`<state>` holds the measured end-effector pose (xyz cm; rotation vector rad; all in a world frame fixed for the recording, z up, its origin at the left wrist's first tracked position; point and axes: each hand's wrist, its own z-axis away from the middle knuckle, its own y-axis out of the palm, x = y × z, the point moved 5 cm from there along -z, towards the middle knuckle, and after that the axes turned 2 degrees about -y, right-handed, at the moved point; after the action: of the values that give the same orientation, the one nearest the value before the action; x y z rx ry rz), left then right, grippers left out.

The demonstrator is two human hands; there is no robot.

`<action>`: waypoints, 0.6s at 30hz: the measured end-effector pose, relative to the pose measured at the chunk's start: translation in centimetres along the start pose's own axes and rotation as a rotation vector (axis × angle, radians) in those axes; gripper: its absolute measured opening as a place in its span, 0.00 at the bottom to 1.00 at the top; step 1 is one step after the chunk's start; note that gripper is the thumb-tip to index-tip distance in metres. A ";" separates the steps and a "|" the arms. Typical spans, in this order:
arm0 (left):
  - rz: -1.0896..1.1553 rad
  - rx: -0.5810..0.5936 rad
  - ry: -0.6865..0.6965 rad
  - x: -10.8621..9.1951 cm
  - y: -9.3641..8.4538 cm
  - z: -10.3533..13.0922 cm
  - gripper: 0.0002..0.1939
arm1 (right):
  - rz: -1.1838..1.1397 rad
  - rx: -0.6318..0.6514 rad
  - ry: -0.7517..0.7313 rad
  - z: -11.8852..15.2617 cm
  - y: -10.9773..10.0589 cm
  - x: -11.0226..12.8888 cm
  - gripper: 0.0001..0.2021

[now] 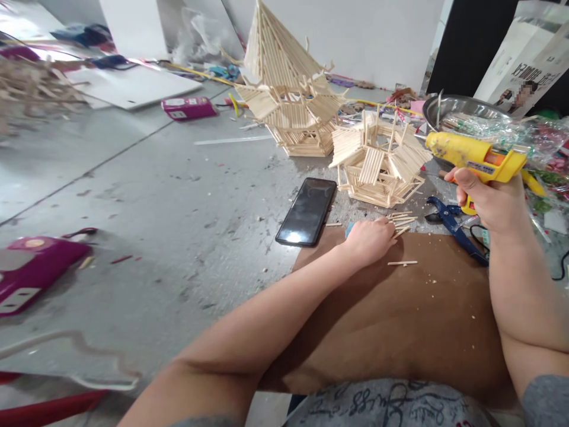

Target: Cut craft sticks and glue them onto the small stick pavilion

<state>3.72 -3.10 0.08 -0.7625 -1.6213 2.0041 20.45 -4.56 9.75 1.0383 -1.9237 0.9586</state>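
Observation:
A yellow hot glue gun (475,155) is held up in my right hand (502,193), its nozzle pointing left. Down on the brown mat, my left hand (371,240) is closed, its fingertips against a small pile of thin wooden sticks (403,220). What its fingers pinch, if anything, is hidden. Just in front of the left hand stands a partly roofed wooden-stick model (377,163). Behind it rises a taller stick tower (291,89) with a pointed roof. One short loose stick (402,263) lies on the mat, nearer to me than the pile.
A black phone (306,212) lies left of the mat (400,332). Blue-handled cutters (457,228) rest below the glue gun. At the back right are a metal bowl (466,107) and plastic wrapping (524,139). Purple power strips (42,270) lie on the left.

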 end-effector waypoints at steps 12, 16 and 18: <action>0.042 -0.020 0.065 -0.5 0.0 0.1 0.14 | 0.001 -0.009 0.018 0.0 -0.3 -0.5 0.13; 0.302 -0.145 0.026 0.5 -0.9 0.1 0.08 | 0.001 -0.017 0.041 0.0 -0.3 -0.8 0.13; 0.557 -0.242 0.022 1.2 -1.5 0.0 0.04 | 0.006 -0.021 0.040 -0.1 -0.4 -0.9 0.13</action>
<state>2.82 -1.97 1.34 -1.4547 -1.8008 2.1572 21.13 -4.36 9.12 0.9947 -1.9014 0.9538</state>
